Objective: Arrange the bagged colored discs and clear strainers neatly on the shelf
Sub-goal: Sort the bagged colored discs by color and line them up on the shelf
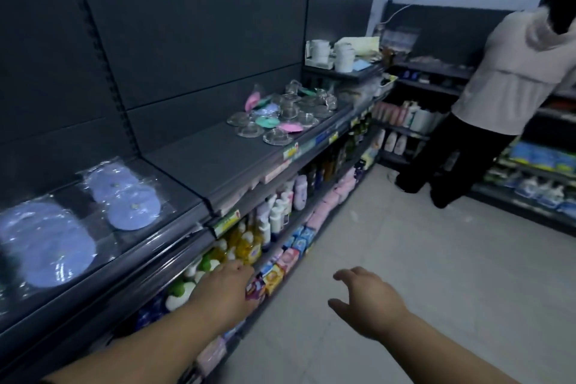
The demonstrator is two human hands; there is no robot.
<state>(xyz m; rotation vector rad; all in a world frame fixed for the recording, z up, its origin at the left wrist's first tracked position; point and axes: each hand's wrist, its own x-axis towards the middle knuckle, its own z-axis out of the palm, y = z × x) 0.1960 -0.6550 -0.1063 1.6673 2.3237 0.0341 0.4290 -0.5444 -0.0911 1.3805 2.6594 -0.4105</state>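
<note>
Lower centre, the left hand (225, 291) hangs loosely curled and empty, the right hand (367, 301) spread wide, likely heading for the jumbled strainers (288, 111) mid-frame.

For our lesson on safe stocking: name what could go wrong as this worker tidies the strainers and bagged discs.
1. The clear strainers lie jumbled with small coloured discs close to the front edge of the shelf; pulling one out might knock others to the floor.
2. The bagged purple discs overlap in glossy plastic, so they may slide when shifted.
3. Another person stands further along the aisle; a collision is possible.
</note>
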